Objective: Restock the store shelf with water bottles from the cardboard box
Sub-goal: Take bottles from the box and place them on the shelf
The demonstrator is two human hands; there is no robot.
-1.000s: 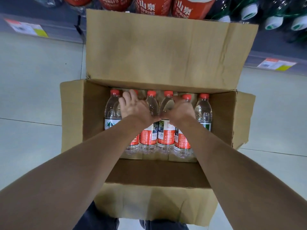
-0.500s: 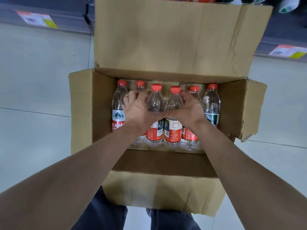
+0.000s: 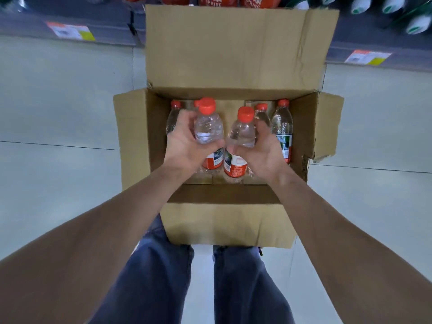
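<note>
Holding one water bottle in each hand, you are only partway through: your left hand (image 3: 184, 142) is wrapped round the left bottle (image 3: 208, 129), your right hand (image 3: 264, 148) round the right bottle (image 3: 242, 134), both raised above the cardboard box (image 3: 133, 141). Four more bottles stand inside; the shelf (image 3: 105, 22) beyond awaits them all.

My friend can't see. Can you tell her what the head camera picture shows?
A left hand and a right hand each grip a red-capped water bottle over an open cardboard box on the floor. Four more bottles stand inside.
</note>
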